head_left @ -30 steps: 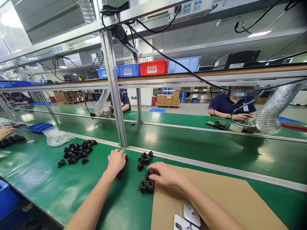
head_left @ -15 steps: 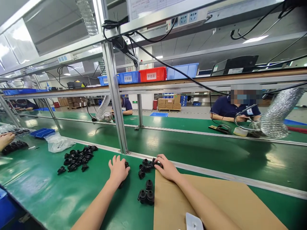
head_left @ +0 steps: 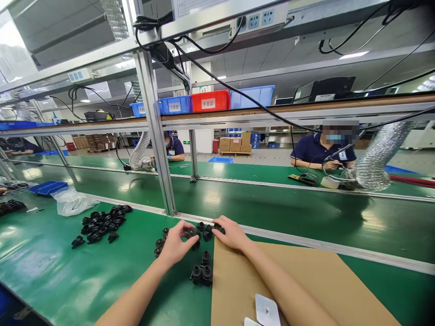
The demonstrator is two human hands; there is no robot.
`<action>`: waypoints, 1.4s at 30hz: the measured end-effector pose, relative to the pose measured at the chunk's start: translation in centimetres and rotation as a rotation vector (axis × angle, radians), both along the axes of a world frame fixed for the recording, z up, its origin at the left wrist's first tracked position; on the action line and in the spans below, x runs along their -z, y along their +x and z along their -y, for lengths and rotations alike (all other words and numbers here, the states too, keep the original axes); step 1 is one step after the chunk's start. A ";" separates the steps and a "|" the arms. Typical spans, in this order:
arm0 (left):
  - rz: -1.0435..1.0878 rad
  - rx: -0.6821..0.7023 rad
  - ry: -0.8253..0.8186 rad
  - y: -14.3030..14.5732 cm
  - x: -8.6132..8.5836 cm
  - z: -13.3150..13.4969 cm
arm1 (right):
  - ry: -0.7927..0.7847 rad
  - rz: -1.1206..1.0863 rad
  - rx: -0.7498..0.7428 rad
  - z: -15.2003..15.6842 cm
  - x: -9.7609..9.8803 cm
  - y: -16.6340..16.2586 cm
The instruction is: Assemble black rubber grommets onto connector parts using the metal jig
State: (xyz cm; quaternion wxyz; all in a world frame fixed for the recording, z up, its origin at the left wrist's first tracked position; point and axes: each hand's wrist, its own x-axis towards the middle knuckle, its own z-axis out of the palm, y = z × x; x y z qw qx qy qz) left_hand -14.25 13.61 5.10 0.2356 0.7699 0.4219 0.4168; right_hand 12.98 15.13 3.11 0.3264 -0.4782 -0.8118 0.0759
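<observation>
My left hand (head_left: 176,244) reaches over the green mat, thumb and fingers pinching a small black rubber part (head_left: 192,232). My right hand (head_left: 232,234) rests at the top left corner of the brown cardboard sheet (head_left: 306,290), its curled fingertips on a cluster of black parts (head_left: 207,231) near the bench rail. Three more black parts (head_left: 201,271) stand just below the hands, beside the cardboard edge. A few lie left of my left hand (head_left: 159,242).
A larger pile of black parts (head_left: 102,222) and a clear plastic bag (head_left: 70,201) lie to the left. White plates (head_left: 267,311) sit on the cardboard near me. An aluminium post (head_left: 156,136) rises behind the hands. People in dark blue shirts work across the conveyor (head_left: 319,149).
My left hand moved right off the parts it covered and pinched a part by the cluster. My right hand went from the three lower parts up to the cluster.
</observation>
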 end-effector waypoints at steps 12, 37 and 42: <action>0.491 0.185 -0.121 1.9 0.9 1.6 | 0.149 0.037 -0.251 1.8 -5.0 -2.4; 0.686 0.215 -0.180 2.4 0.8 1.5 | -0.053 -0.398 -0.359 3.0 -6.0 -4.5; 0.666 0.182 -0.172 2.2 1.1 1.5 | -0.028 -0.312 -0.369 3.2 -6.4 -4.1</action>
